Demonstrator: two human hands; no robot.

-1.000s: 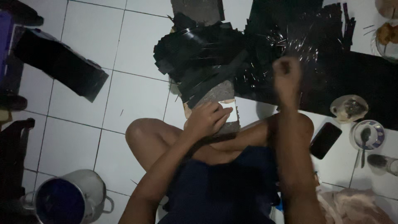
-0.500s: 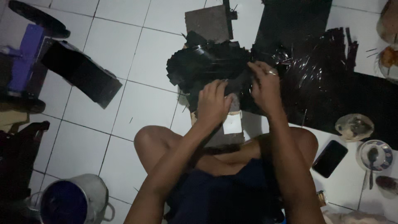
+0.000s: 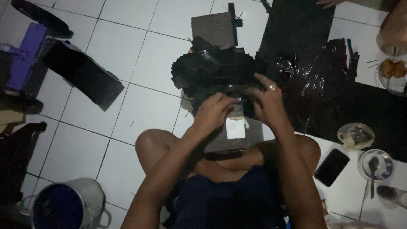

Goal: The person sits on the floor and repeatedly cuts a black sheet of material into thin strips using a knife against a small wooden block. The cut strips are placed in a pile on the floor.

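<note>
A small black piece (image 3: pixel 237 103) sits between the two hands, just above a grey board (image 3: pixel 235 135) that rests on the person's crossed legs; it is too dark to tell what the piece is. The left hand (image 3: pixel 214 111) has its fingers curled in and pinches the piece's left side, while the right hand (image 3: pixel 267 104), with a ring on one finger, closes round its right side from above. A white patch (image 3: pixel 235 128) lies on the board, just below the hands. Beyond the hands, touching the board's far edge, is a heap of black strips (image 3: pixel 212 70), and past the heap a second grey board (image 3: pixel 211 29) lies flat on the white floor tiles (image 3: pixel 140 106). To the right of the heap, shiny black film (image 3: pixel 318 80) spreads over a black mat (image 3: pixel 373 114) that runs to the frame's right edge. Near the person's right knee a dark phone (image 3: pixel 331 167) lies on the tiles, with a small lidded cup (image 3: pixel 355 136) above it and a bowl with a spoon (image 3: pixel 375 164) to its right. A plate of food (image 3: pixel 392 72) stands at the right edge. On the left, well apart from the hands, lie a black box (image 3: pixel 82 76), a purple object (image 3: pixel 25 55), and at the bottom left a metal pot (image 3: pixel 68 203).
</note>
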